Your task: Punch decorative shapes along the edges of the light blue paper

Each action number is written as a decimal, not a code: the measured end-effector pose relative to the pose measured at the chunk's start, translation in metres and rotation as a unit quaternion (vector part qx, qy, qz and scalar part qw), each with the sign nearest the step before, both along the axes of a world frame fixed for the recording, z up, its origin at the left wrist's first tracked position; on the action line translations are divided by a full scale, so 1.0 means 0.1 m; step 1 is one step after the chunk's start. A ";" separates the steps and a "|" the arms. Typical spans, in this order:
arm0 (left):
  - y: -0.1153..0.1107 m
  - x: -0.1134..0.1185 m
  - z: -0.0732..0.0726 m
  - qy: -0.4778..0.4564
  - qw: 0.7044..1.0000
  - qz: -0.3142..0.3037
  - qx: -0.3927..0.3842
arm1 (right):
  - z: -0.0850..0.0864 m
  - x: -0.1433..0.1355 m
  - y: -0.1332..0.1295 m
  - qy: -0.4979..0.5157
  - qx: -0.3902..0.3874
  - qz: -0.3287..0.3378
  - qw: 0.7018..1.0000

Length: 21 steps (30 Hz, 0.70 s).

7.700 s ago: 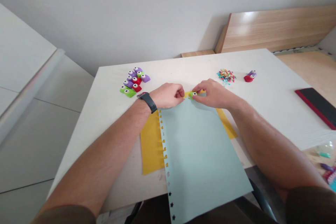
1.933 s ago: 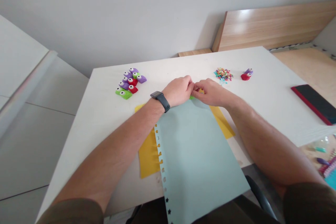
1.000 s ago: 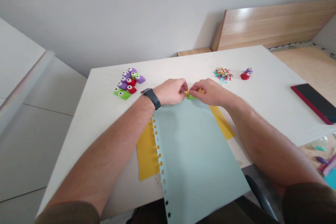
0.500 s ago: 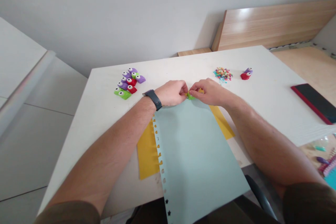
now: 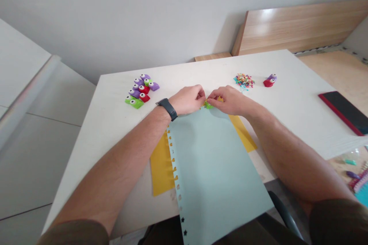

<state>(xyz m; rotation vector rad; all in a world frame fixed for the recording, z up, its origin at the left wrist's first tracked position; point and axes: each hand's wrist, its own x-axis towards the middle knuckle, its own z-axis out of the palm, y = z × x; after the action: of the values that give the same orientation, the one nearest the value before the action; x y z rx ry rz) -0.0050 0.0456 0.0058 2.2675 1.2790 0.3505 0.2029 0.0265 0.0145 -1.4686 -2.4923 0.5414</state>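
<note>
A pale blue sheet of paper (image 5: 215, 160) lies before me, its left edge lined with punched shapes and its near end hanging over the desk's edge. At its far edge a small green craft punch (image 5: 208, 105) shows between my fingertips, partly hidden. My left hand (image 5: 191, 98), wearing a dark watch (image 5: 167, 109), is closed with its fingertips against the punch's left side. From the other side my right hand (image 5: 228, 99) pinches it between thumb and fingers. Yellow paper (image 5: 161, 166) sticks out under the blue sheet on both sides.
Several purple, green and red craft punches (image 5: 140, 90) stand grouped at the desk's back left. A heap of coloured confetti (image 5: 243, 80) lies at the back right, beside two more punches (image 5: 269, 80). A dark phone-like slab with a red edge (image 5: 346, 113) rests on the right.
My left hand's fingers have shifted slightly at the punch. My right hand, the paper and the other things look the same.
</note>
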 end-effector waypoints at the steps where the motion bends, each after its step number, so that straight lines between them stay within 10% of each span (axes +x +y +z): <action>1: 0.00 0.02 0.01 -0.005 1.000 0.003 0.006 | 0.00 0.00 0.00 -0.001 -0.001 -0.001 1.000; 21: -0.04 0.19 -0.07 0.019 0.997 -0.036 0.069 | -0.09 -0.02 0.01 0.003 0.001 -0.025 1.000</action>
<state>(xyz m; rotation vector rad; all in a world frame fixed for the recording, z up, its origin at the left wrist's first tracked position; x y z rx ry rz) 0.0137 0.0416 -0.0012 2.4407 1.2220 0.3812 0.2012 0.0276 0.0059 -1.5213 -2.4437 0.5323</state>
